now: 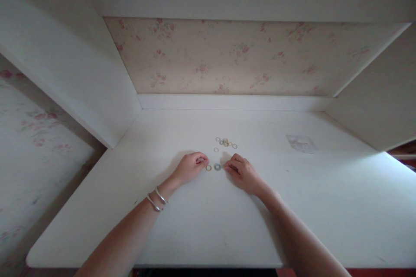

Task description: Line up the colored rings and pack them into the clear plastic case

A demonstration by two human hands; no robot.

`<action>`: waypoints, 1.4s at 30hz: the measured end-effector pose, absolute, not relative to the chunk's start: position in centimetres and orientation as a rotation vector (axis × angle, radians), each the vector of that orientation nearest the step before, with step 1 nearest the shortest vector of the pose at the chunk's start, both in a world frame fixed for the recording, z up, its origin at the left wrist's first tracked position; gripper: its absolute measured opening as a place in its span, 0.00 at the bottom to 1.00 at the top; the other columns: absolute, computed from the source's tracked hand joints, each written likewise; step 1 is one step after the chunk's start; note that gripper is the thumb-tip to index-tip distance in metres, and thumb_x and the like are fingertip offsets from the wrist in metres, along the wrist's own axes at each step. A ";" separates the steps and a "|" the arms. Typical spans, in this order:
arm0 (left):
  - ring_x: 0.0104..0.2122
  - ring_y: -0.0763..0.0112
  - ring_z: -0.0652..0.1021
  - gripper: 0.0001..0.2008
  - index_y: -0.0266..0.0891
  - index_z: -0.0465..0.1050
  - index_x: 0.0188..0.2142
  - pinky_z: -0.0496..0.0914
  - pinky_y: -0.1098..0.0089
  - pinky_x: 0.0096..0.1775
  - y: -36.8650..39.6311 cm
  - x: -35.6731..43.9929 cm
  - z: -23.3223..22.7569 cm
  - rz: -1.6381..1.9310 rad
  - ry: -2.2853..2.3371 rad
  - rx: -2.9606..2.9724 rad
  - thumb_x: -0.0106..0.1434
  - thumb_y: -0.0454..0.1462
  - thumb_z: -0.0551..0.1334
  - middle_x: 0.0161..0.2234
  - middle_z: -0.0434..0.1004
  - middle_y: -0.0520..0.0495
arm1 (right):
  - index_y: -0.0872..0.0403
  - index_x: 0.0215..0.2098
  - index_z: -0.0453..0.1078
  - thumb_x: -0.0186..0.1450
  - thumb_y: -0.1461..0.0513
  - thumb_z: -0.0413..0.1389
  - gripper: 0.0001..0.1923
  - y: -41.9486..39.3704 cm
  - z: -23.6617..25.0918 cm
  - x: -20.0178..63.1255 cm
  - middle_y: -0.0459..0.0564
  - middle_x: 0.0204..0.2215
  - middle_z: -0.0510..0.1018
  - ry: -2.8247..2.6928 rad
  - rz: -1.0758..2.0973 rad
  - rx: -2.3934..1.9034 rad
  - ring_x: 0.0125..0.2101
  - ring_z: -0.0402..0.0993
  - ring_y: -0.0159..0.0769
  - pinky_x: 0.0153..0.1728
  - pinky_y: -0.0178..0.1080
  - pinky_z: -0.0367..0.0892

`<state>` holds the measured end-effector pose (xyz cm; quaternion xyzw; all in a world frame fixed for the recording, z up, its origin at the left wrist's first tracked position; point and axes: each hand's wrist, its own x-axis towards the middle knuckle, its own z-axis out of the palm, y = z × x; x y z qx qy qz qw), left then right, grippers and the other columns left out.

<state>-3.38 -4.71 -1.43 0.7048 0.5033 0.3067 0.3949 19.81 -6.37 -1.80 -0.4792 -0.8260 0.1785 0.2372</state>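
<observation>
My left hand (191,168) rests on the white desk with its fingers curled and the fingertips pressed together. Just off those fingertips lies a small gold-coloured ring (206,169); whether they touch it I cannot tell. Beside it is a thicker grey ring (217,170), flat on the surface, between the two hands. My right hand (242,173) is closed too, its fingertips a little to the right of the grey ring. Anything inside either hand is hidden. Farther back sits a small cluster of rings (225,143), with a thin loose ring (216,150) in front of it.
The white desktop (201,220) runs back to a low ledge (227,102) and a flowered wall (208,56). White panels stand at the left (107,95) and right (383,95). A clear plastic packet (301,143) lies on the right side. Two silver bangles (157,199) circle my left wrist.
</observation>
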 end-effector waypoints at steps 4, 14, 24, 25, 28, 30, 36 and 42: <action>0.32 0.70 0.76 0.12 0.37 0.74 0.35 0.68 0.72 0.36 -4.8 -3.4 -1.5 0.789 1.268 1.779 0.59 0.42 0.58 0.32 0.78 0.48 | 0.52 0.32 0.72 0.64 0.62 0.50 0.09 -6.4 -1.6 19.8 0.46 0.31 0.70 -2.252 0.510 -1.297 0.30 0.67 0.30 0.33 0.34 0.61; 0.29 0.71 0.74 0.13 0.37 0.74 0.34 0.66 0.72 0.33 -4.3 -3.1 -1.2 0.753 1.345 1.823 0.59 0.43 0.57 0.30 0.77 0.49 | 0.53 0.29 0.74 0.62 0.58 0.50 0.12 -5.8 -1.4 20.3 0.47 0.26 0.70 -1.786 0.478 -1.422 0.23 0.63 0.29 0.25 0.34 0.58; 0.37 0.67 0.75 0.12 0.42 0.74 0.40 0.66 0.70 0.40 -1.4 1.0 0.3 0.672 1.420 2.285 0.63 0.40 0.54 0.38 0.77 0.47 | 0.52 0.30 0.75 0.61 0.57 0.50 0.13 -5.2 -1.8 20.6 0.45 0.24 0.69 -1.694 0.473 -1.541 0.24 0.64 0.30 0.27 0.34 0.58; 0.39 0.66 0.75 0.12 0.42 0.74 0.41 0.65 0.69 0.42 -1.0 1.5 0.4 0.642 1.454 2.309 0.63 0.39 0.54 0.40 0.77 0.46 | 0.52 0.30 0.75 0.61 0.57 0.50 0.13 -5.2 -1.9 20.7 0.45 0.24 0.69 -1.691 0.470 -1.543 0.24 0.64 0.30 0.27 0.34 0.58; 0.42 0.64 0.74 0.12 0.43 0.74 0.42 0.65 0.68 0.44 0.1 2.6 0.6 0.554 1.534 2.342 0.63 0.40 0.55 0.42 0.76 0.45 | 0.52 0.30 0.75 0.61 0.57 0.50 0.13 -5.0 -2.0 20.8 0.45 0.24 0.69 -1.697 0.467 -1.537 0.24 0.64 0.30 0.27 0.34 0.58; 0.41 0.64 0.74 0.12 0.43 0.74 0.42 0.65 0.68 0.43 0.6 3.1 0.5 0.523 1.547 2.347 0.63 0.40 0.55 0.42 0.75 0.45 | 0.52 0.30 0.75 0.61 0.57 0.50 0.13 -4.9 -2.1 20.9 0.45 0.24 0.70 -1.710 0.472 -1.521 0.24 0.64 0.30 0.27 0.33 0.58; 0.39 0.63 0.74 0.12 0.43 0.76 0.38 0.65 0.68 0.42 1.4 3.8 -0.2 0.546 1.478 2.347 0.63 0.42 0.55 0.38 0.75 0.44 | 0.51 0.30 0.75 0.62 0.58 0.50 0.13 -4.7 -2.1 20.9 0.45 0.26 0.70 -1.715 0.512 -1.524 0.24 0.64 0.29 0.26 0.33 0.57; 0.38 0.66 0.74 0.13 0.43 0.76 0.38 0.65 0.70 0.41 1.4 3.8 -0.3 0.544 1.481 2.429 0.65 0.41 0.53 0.38 0.75 0.46 | 0.52 0.30 0.75 0.62 0.58 0.50 0.12 -4.6 -2.1 21.0 0.45 0.26 0.70 -1.707 0.542 -1.509 0.23 0.63 0.28 0.26 0.33 0.57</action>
